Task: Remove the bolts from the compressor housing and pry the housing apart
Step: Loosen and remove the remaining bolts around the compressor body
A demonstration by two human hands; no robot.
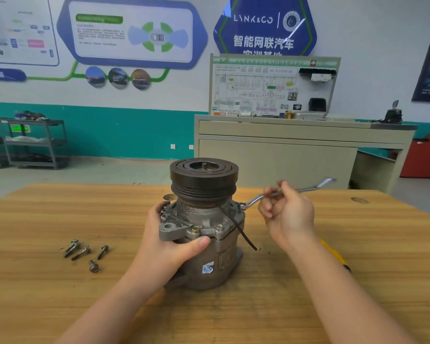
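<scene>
Wooden table [60, 306]: left hand [168, 244] grips compressor housing [209, 244], right hand [289, 214] holds wrench [305, 188], 4 bolts [86, 253] beside

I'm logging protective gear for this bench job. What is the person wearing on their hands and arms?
Nothing that shows: the left hand and the right hand are bare, without gloves, rings or a watch. Both forearms are uncovered down to the bottom edge of the picture, and no sleeve comes into view.

Wooden table [358, 281] bearing upright compressor [204, 232], four loose bolts [86, 253].
</scene>
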